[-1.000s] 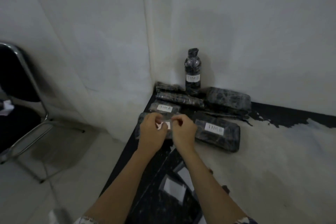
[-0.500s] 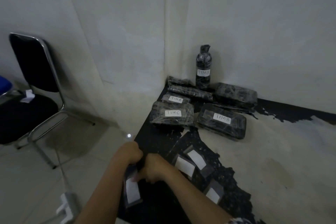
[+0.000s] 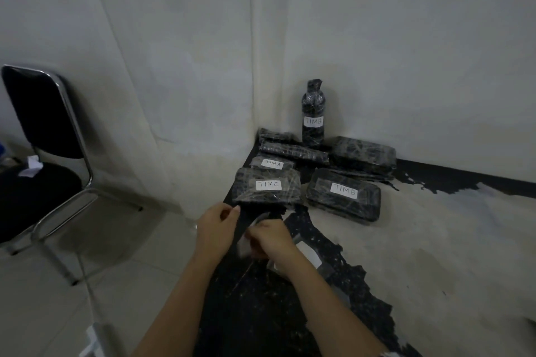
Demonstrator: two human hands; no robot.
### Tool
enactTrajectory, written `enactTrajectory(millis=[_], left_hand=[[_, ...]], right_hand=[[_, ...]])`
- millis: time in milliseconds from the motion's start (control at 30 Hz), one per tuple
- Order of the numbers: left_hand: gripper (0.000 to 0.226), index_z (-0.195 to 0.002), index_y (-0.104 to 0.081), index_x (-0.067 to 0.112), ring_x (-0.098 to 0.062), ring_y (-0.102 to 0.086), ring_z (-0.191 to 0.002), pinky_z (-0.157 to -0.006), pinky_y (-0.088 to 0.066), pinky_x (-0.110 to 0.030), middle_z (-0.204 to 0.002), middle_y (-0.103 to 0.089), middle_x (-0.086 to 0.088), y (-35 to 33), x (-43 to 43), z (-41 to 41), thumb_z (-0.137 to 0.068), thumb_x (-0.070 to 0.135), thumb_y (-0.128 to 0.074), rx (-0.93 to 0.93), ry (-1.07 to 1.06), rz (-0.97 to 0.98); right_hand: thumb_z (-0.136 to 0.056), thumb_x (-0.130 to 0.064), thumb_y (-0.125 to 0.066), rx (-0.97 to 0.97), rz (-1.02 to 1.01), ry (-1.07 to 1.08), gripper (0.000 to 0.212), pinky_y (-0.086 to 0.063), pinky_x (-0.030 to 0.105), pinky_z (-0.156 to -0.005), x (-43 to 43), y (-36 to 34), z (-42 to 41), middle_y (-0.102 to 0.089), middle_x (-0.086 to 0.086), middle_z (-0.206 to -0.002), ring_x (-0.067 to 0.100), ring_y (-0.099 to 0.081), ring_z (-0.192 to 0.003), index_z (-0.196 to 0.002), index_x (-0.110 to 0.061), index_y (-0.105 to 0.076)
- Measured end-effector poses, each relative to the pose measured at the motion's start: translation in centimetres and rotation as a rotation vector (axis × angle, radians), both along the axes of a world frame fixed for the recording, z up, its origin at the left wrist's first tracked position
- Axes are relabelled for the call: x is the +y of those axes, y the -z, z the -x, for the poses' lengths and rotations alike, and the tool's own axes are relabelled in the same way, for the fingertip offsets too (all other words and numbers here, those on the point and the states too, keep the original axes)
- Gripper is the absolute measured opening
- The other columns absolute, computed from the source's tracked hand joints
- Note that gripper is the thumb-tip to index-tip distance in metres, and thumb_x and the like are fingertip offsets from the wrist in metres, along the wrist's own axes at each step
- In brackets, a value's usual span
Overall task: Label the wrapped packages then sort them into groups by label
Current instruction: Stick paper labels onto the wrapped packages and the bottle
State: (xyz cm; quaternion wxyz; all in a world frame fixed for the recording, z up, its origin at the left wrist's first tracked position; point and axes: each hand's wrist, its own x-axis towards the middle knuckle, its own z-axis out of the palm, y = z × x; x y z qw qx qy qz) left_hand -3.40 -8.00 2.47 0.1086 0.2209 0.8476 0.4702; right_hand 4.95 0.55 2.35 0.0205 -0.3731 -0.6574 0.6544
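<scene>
The worn table (image 3: pixel 435 255) carried the wrapped packages in its far corner. The largest flat packages lay toward the wall: one marked TIM B (image 3: pixel 343 194), one marked TIM C (image 3: pixel 268 187) just beside it, and an unlabelled package (image 3: pixel 362 156) behind. A smaller package marked TIM A (image 3: pixel 271 164) sat behind TIM C, with an unlabelled roll (image 3: pixel 293 151) touching it. A wrapped bottle (image 3: pixel 312 119) marked TIM B stood upright in the corner.

Blank labels (image 3: pixel 310 255) lay loose on the dark patch near the forearms.

The left hand (image 3: pixel 217 232) pinched the upper end of a dark backing strip (image 3: pixel 242 226). The right hand (image 3: pixel 269 238) was closed at a pale label on that strip; the exact hold could not be told through blur.

Hazards, judged from this state: the label could tear or curl onto itself if peeled fast. The forearms could sweep the loose labels off the table. The dark wrap was crinkled, so a label could lift at its edges. The B items stood apart, so sorting could miss one.
</scene>
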Motion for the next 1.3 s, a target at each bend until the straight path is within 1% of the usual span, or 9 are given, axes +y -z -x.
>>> enactTrajectory(millis=[67, 167, 467, 567, 733, 867, 967, 1100, 1300], left_hand=[[0.028, -0.081, -0.071, 0.007, -0.018, -0.061, -0.073, -0.062, -0.045, -0.023, -0.074, -0.068, -0.007, -0.4, 0.7, -1.0, -0.090, 0.030, -0.058, -0.150, 0.089, -0.095], [0.020, -0.088, -0.072, 0.018, -0.014, -0.068, -0.081, -0.072, -0.052, -0.024, -0.086, -0.073, -0.003, -0.5, 1.8, -2.2, -0.089, 0.032, -0.059, -0.325, 0.210, -0.163], [0.016, -0.094, -0.064, 0.005, -0.030, -0.064, -0.095, -0.084, -0.054, -0.041, -0.102, -0.066, -0.020, -0.2, 3.8, -1.8, -0.094, 0.011, -0.049, -0.804, -0.054, -0.434], [0.016, -0.099, -0.061, 0.001, -0.028, -0.063, -0.089, -0.076, -0.055, -0.038, -0.100, -0.063, -0.018, -0.3, 4.2, -1.7, -0.095, 0.011, -0.049, -0.868, -0.108, -0.491], [0.023, -0.110, -0.061, 0.000, -0.030, -0.064, -0.087, -0.074, -0.055, -0.040, -0.101, -0.065, -0.019, -0.1, 4.7, -1.6, -0.092, 0.012, -0.053, -0.900, -0.146, -0.519], [0.012, -0.098, -0.062, 0.004, -0.027, -0.062, -0.083, -0.071, -0.053, -0.037, -0.097, -0.064, -0.016, -0.2, 5.0, -1.6, -0.091, 0.012, -0.055, -0.939, -0.154, -0.577], [0.026, -0.113, -0.060, 0.002, -0.030, -0.061, -0.092, -0.067, -0.053, -0.036, -0.106, -0.062, -0.019, 0.2, 5.3, -1.6, -0.090, 0.015, -0.056, -0.942, -0.159, -0.591], [0.010, -0.098, -0.058, 0.005, -0.025, -0.059, -0.079, -0.061, -0.051, -0.035, -0.090, -0.060, -0.015, 0.2, 6.1, -2.4, -0.093, 0.010, -0.052, -0.949, -0.220, -0.611], [0.006, -0.098, -0.054, 0.005, -0.025, -0.058, -0.077, -0.061, -0.050, -0.036, -0.089, -0.058, -0.014, 0.1, 8.1, -3.1, -0.093, 0.008, -0.053, -0.947, -0.233, -0.664]], right_hand=[[-0.089, -0.016, -0.058, 0.104, -0.142, 0.118, 0.021, -0.055, 0.037, -0.075, 0.4, -0.1, -0.2, -0.062, 0.002, -0.071, 0.016, -0.060, -0.071, -0.068, -0.016, -0.061], [-0.090, -0.008, -0.054, 0.208, -0.239, 0.096, 0.015, -0.053, 0.016, -0.062, 0.6, -0.8, -0.9, -0.063, -0.005, -0.074, 0.007, -0.061, -0.070, -0.091, -0.013, -0.068], [-0.086, -0.015, -0.064, 0.112, -0.444, 0.191, 0.016, -0.046, 0.010, -0.070, 2.2, -0.1, -1.7, -0.068, 0.004, -0.101, 0.011, -0.061, -0.090, -0.100, -0.008, -0.069], [-0.084, -0.020, -0.069, 0.079, -0.347, 0.229, 0.027, -0.047, 0.016, -0.073, 2.3, 0.0, -2.0, -0.064, 0.002, -0.100, 0.012, -0.059, -0.088, -0.107, -0.008, -0.063], [-0.087, -0.007, -0.063, 0.132, -0.013, 0.176, 0.012, -0.057, 0.028, -0.067, 2.1, -0.3, -2.7, -0.069, 0.006, -0.085, 0.013, -0.065, -0.066, -0.080, -0.017, -0.064], [-0.086, -0.003, -0.062, 0.135, 0.116, 0.218, 0.012, -0.059, 0.026, -0.064, 2.6, -0.6, -3.0, -0.070, 0.009, -0.091, 0.015, -0.067, -0.070, -0.097, -0.006, -0.065], [-0.087, -0.003, -0.057, 0.148, 0.180, 0.261, 0.013, -0.058, 0.028, -0.062, 2.7, -0.8, -3.0, -0.071, 0.012, -0.087, 0.016, -0.067, -0.064, -0.099, -0.002, -0.064], [-0.088, -0.007, -0.057, 0.164, 0.262, 0.329, 0.010, -0.058, 0.037, -0.068, 2.3, -1.4, -2.5, -0.070, 0.010, -0.077, 0.019, -0.065, -0.061, -0.079, -0.009, -0.061], [-0.085, 0.000, -0.061, 0.194, 0.245, 0.475, 0.006, -0.056, 0.025, -0.055, 3.4, -2.0, -3.1, -0.068, 0.012, -0.079, 0.020, -0.066, -0.067, -0.084, -0.002, -0.066]])
